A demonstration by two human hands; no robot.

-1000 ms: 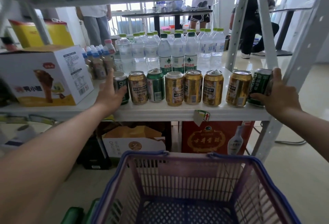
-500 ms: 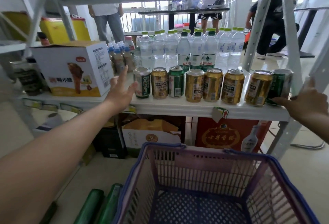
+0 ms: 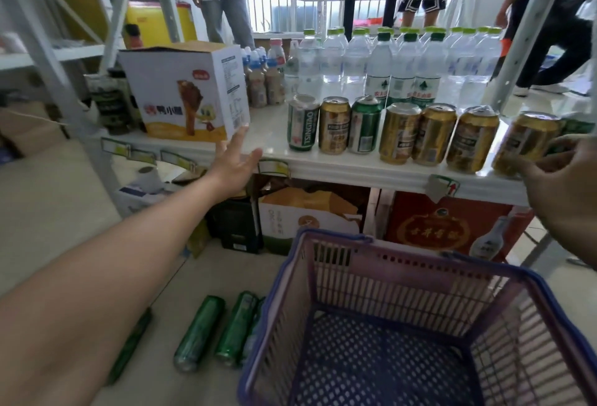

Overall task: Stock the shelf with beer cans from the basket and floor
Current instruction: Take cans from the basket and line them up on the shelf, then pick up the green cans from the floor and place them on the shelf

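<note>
A row of several gold and green beer cans (image 3: 400, 132) stands along the front of the white shelf (image 3: 355, 173). My left hand (image 3: 234, 163) hovers open, fingers spread, in front of the shelf edge, left of the leftmost green can (image 3: 302, 123) and touching nothing. My right hand (image 3: 562, 192) is at the right edge, fingers loosely curled and empty, just in front of the rightmost gold can (image 3: 525, 144). Green cans (image 3: 200, 333) lie on the floor left of the purple basket (image 3: 290, 292), which holds nothing.
A white snack box (image 3: 187, 95) stands on the shelf at the left. Water bottles (image 3: 397, 63) and small drink bottles fill the back of the shelf. Cartons (image 3: 452, 228) sit under it. Metal shelf posts (image 3: 523, 34) frame the sides. People stand behind the shelf.
Both hands have let go of the end cans and drawn back from the shelf. The view has shifted left and down, bringing the floor cans into sight.
</note>
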